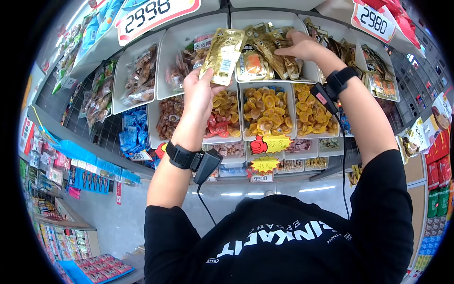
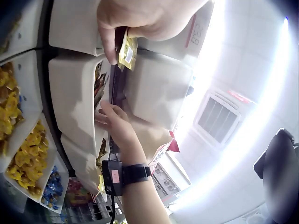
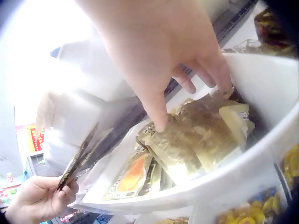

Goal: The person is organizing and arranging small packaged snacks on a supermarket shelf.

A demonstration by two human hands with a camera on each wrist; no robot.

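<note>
My left hand [image 1: 201, 90] pinches gold foil snack packets [image 1: 224, 54] by their lower end, upright over the bins. Two thin packet edges show above that hand in the right wrist view. My right hand [image 1: 302, 47] reaches into a white bin [image 3: 261, 70] of similar packets. Its thumb lies on one gold packet [image 3: 170, 147], and the other fingertips spread toward the far side of the pile. Another packet with an orange picture [image 3: 133, 175] lies beside the thumb. In the left wrist view, the bin wall hides most of the pile under the right fingers.
Yellow-wrapped snacks [image 1: 268, 111] fill the bins in the row below. Bagged snacks [image 1: 142, 75] sit in bins at the left, and more gold-brown packets [image 1: 378, 71] at the right. Price signs [image 1: 158, 16] hang above. A cable [image 1: 344, 165] runs down from the right wrist camera.
</note>
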